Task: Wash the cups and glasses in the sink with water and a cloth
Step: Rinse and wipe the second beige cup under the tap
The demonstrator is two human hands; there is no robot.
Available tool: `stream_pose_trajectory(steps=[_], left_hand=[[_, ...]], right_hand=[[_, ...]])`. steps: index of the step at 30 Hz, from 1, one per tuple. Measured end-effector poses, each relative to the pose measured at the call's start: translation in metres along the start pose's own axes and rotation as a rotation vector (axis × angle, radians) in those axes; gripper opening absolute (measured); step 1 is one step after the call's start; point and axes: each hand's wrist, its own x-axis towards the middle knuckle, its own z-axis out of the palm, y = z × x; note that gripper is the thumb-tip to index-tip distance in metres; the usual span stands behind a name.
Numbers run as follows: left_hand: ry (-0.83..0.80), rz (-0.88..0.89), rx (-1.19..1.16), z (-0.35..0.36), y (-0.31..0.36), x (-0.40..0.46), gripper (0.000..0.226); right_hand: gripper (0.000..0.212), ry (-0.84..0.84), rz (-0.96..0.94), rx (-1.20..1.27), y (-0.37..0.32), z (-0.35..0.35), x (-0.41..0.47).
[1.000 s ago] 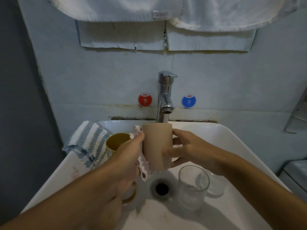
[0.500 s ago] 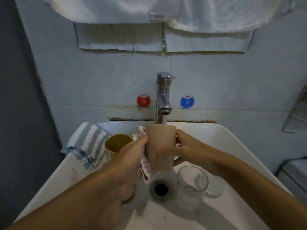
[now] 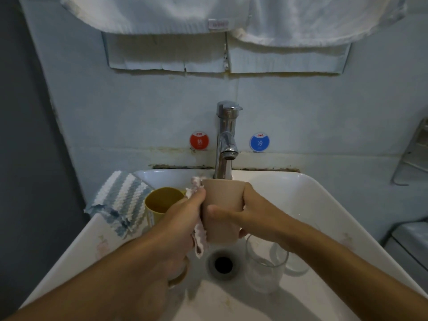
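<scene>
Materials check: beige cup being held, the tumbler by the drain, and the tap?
Beige cup: opaque and matte with no glare, probably plastic or a fibre composite; ceramic can't be ruled out.
Tumbler: fully see-through with bright rim highlights, looks like glass, though clear plastic is possible.
Tap: mirror-bright silver with sharp reflections, so chromed metal.

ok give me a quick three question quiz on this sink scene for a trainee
1. True or false: the beige cup stands on the basin floor.
2. Which hand presses the pink cloth to that cup? A) left hand B) right hand
3. Fill in: the yellow cup stands to the ____ of the beige cup.

Key
1. False; both hands hold it up under the tap.
2. A
3. left
</scene>
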Motion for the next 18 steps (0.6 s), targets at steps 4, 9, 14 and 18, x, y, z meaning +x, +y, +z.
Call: stream_pose_trajectory(steps=[4,9,14,18], left_hand=[[0.007,-0.039,0.007,0.001,0.000,0.000,0.028],[-0.004,0.027,0.050,0.002,-0.003,0.002,0.028],[0.035,0.060,0.013,0.008,0.001,0.002,0.027],[0.112,0.051,-0.099,-0.003,0.000,0.010,0.024]], right_hand=[[0.046,-0.134,0.032,0.152,-0.003,-0.018,-0.003],[0.064,-0.006,0.061,0.006,-0.005,-0.010,-0.002],[0.083,0.180,0.049,-0.123,0.000,-0.004,0.001],[0.079,0.171,-0.128,-0.129,-0.004,-0.004,-0.004]])
